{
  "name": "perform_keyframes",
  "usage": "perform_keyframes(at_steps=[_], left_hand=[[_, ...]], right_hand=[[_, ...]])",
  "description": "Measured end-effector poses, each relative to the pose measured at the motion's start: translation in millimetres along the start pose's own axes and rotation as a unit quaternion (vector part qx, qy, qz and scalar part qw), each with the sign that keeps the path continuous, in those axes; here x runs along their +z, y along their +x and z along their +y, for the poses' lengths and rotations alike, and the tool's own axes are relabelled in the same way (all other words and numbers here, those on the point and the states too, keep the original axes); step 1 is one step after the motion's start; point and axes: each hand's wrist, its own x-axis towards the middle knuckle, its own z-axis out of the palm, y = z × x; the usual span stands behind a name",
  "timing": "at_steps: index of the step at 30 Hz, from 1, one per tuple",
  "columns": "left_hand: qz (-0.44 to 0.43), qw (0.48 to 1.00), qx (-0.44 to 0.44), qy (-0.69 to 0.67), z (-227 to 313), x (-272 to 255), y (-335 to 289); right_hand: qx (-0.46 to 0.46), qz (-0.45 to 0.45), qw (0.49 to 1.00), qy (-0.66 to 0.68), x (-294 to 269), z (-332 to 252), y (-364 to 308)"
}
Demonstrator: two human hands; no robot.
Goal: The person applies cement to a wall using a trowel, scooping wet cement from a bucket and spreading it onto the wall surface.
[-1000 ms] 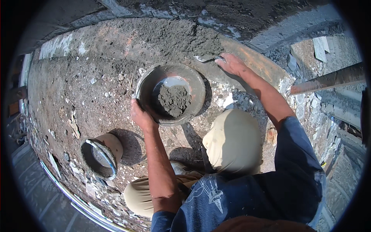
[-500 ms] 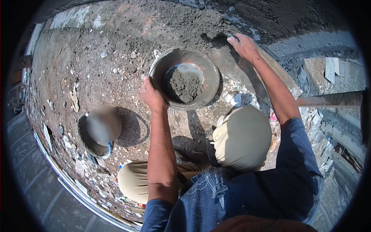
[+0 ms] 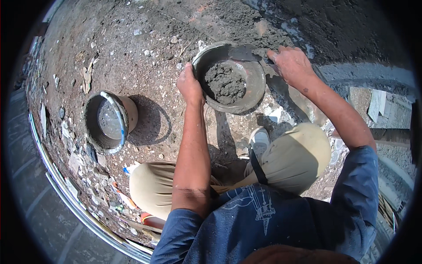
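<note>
Mortar [image 3: 225, 84] is lying in the basin [image 3: 256, 86] our left hand [image 3: 190, 87] is gripping, while fingers [image 3: 273, 56] of our right hand [image 3: 293, 65] are holding a trowel [image 3: 244, 53] over its far edge.

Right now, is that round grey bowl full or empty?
Partly full: the round grey bowl holds a lumpy grey heap, but its inner wall shows bare on the right.

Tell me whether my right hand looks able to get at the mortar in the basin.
Probably yes: your right hand holds a trowel with its blade at the far side of the basin, and nothing covers the mortar. Your left hand, at the basin's left side, leaves the way free.
</note>
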Motion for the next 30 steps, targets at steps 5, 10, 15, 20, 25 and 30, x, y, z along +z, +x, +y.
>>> perform_keyframes(at_steps=[5,10,15,20,25,30], left_hand=[[0.062,0.968,0.038,0.240,-15,20,-16],[0.061,0.970,0.025,0.236,-20,3,-21],[0.076,0.958,0.006,0.276,-7,16,-26],[0.086,0.965,-0.005,0.249,-14,7,-30],[0.086,0.960,-0.018,0.265,-6,0,-28],[0.081,0.970,0.003,0.229,-18,14,-38]], right_hand=[[0.079,-0.191,0.966,0.157,28,-24,-23],[0.036,-0.204,0.956,0.207,-12,-35,-37],[-0.024,-0.156,0.981,0.110,-11,-76,16],[-0.127,-0.121,0.984,0.024,-16,-63,9],[-0.074,0.037,0.997,-0.008,-20,-27,30],[0.012,-0.207,0.977,0.038,73,-31,-5]])
